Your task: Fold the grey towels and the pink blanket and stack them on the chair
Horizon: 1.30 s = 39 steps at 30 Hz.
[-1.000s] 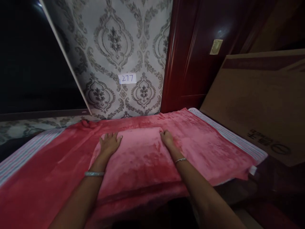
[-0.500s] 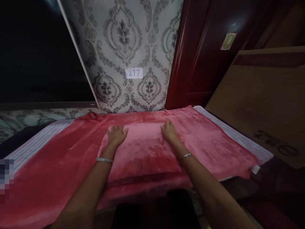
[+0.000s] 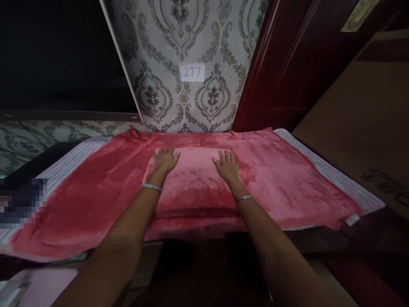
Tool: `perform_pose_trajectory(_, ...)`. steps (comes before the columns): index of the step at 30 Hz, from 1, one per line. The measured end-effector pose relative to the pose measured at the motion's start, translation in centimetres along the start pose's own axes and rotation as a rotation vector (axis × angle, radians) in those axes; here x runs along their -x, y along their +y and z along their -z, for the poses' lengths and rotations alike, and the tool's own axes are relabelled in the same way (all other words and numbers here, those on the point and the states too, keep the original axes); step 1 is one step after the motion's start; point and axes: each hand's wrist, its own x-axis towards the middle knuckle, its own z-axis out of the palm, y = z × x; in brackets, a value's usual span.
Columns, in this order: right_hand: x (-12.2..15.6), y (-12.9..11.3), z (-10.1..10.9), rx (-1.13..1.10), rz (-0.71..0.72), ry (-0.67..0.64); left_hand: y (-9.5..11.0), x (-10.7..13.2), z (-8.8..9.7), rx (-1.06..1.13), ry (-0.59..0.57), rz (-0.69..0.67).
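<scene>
A folded pink plush cloth [image 3: 194,183] lies on a larger red-pink blanket [image 3: 96,192] spread over a low surface. My left hand [image 3: 165,160] rests flat on the folded cloth's far left corner, fingers spread and open. Near the far right part of the fold, my right hand [image 3: 226,166] lies palm down, fingers stretched out. Both wrists wear thin bracelets. Neither hand holds anything.
A striped sheet [image 3: 332,175] shows under the blanket at both sides. Behind stands patterned wallpaper with a paper label reading 277 [image 3: 192,72], a dark screen [image 3: 57,59] to the left, a dark red wooden door [image 3: 300,64] and a big cardboard box [image 3: 364,115] to the right.
The view has pulled back and tilted down. My right hand moved from the fold's right edge onto its top; both hands now lie flat, a little nearer together.
</scene>
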Motion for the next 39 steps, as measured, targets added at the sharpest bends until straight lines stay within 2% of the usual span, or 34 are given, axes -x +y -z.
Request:
perform_pose_trajectory(5,-0.1,-0.4,2.1,-0.066,-0.031,-0.141,0.0,-0.1,1.7,0.043,-0.136,0.015)
perform_pose_trajectory(7,0.6,-0.4,3.2,-0.081,-0.025,-0.169,-0.4,1.0,2.8,0.038,-0.126,0.005)
perform_pose_trajectory(9,2.3,-0.3,3.9,-0.075,0.061,-0.129,-0.9,3.4,3.6,0.009,-0.066,-0.063)
perform_pose_trajectory(11,4.9,0.0,4.1,-0.061,0.21,-0.071,-1.5,6.7,3.7,-0.022,-0.031,-0.221)
perform_pose_trajectory(13,7.8,0.5,3.6,-0.046,0.328,-0.045,-2.2,10.3,3.0,-0.047,-0.05,-0.393)
perform_pose_trajectory(15,10.2,0.9,2.7,-0.033,0.375,-0.044,-2.8,13.1,1.8,-0.051,-0.075,-0.423)
perform_pose_trajectory(17,11.5,1.1,1.7,-0.032,0.374,-0.041,-3.2,14.5,0.7,-0.049,-0.079,-0.379)
perform_pose_trajectory(20,11.9,1.3,1.0,-0.056,0.356,-0.019,-3.2,14.8,0.1,-0.049,-0.062,-0.351)
perform_pose_trajectory(24,12.8,2.8,1.4,-0.08,0.43,-0.008,-3.8,15.2,1.1,-0.05,-0.067,-0.392)
perform_pose_trajectory(28,15.6,6.4,1.1,-0.076,0.518,0.048,-6.7,17.3,1.4,-0.072,-0.083,-0.493)
perform_pose_trajectory(31,16.8,8.6,0.1,-0.104,0.535,0.096,-9.0,18.3,0.8,-0.09,-0.076,-0.489)
perform_pose_trajectory(35,15.8,9.4,-0.2,-0.125,0.581,0.127,-10.2,18.1,0.8,-0.068,-0.085,-0.471)
perform_pose_trajectory(39,14.5,9.4,1.4,-0.097,0.616,0.157,-10.2,17.6,1.9,-0.023,-0.095,-0.495)
